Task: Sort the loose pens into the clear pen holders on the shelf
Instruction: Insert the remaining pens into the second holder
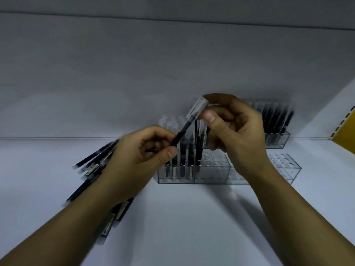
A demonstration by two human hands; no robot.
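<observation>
A black pen (183, 130) with a frosted clear cap slants up to the right above the shelf. My left hand (140, 156) grips its lower barrel between thumb and fingers. My right hand (236, 129) pinches the cap end with thumb and forefinger. Below them stands a clear pen holder (207, 171) with several black pens upright in its left section. Its middle section shows bare holes. A pile of loose black pens (92, 166) lies on the shelf under my left forearm.
A second clear holder (276, 139) full of dark pens stands at the back right. Another clear holder (286, 166) sits right of the front one. The white shelf floor (182, 217) spreads toward me. A yellow panel (345, 139) and slotted upright bound the right side.
</observation>
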